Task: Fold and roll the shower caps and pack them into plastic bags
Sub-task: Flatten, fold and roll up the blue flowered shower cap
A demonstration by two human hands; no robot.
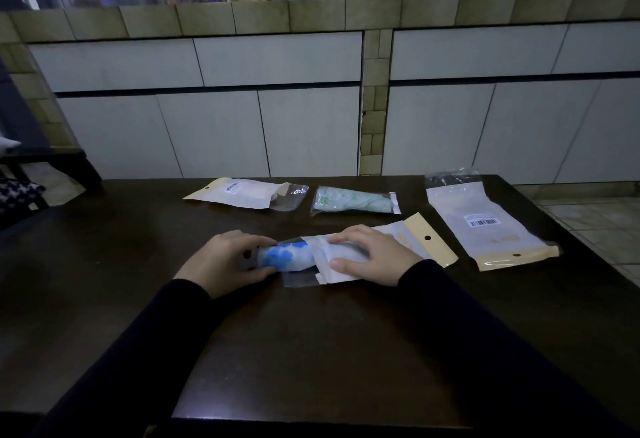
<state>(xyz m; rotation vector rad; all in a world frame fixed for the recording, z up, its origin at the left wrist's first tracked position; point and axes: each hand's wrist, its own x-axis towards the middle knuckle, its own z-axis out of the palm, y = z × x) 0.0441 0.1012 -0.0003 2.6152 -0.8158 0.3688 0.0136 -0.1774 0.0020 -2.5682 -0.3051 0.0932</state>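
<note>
A rolled white shower cap with blue flowers (287,257) lies on the dark table (311,351), its right end inside the mouth of a plastic bag (412,233) with a cream header strip. My left hand (221,262) grips the roll's left end. My right hand (374,255) holds the bag around the roll, fingers curled over the top and thumb on the near side.
Farther back lie a flat white bag with a barcode label (242,193), a clear bag holding a rolled green-patterned cap (353,200), and at the right a larger white bag with a barcode (485,226). Behind the table is a tiled counter with white cabinet doors (277,126).
</note>
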